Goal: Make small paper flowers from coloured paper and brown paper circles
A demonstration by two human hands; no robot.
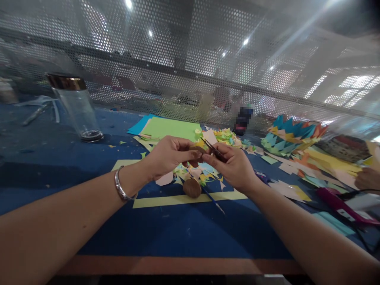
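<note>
Over the middle of the table, my left hand (173, 156) pinches a small brown disc-like piece (197, 150) between thumb and fingers. My right hand (234, 164) meets it from the right, its fingers closed on a slim dark pointed tool (214, 149) that looks like tweezers or small scissors. The tool's tip points up and left, close to the brown piece. Below the hands, a round brown disc (192, 188) lies on a pale yellow paper strip (160, 201). A thin blue stick like a brush (214, 201) lies beside it, among colourful paper scraps (208, 174).
A glass bottle (78, 109) stands at the left. Green paper sheets (175, 128) lie behind the hands. At the right are a paper crown (292, 136), a magenta tool with a cable (341, 206) and another person's hand (367, 178). A perforated metal screen (178, 59) borders the table (178, 237).
</note>
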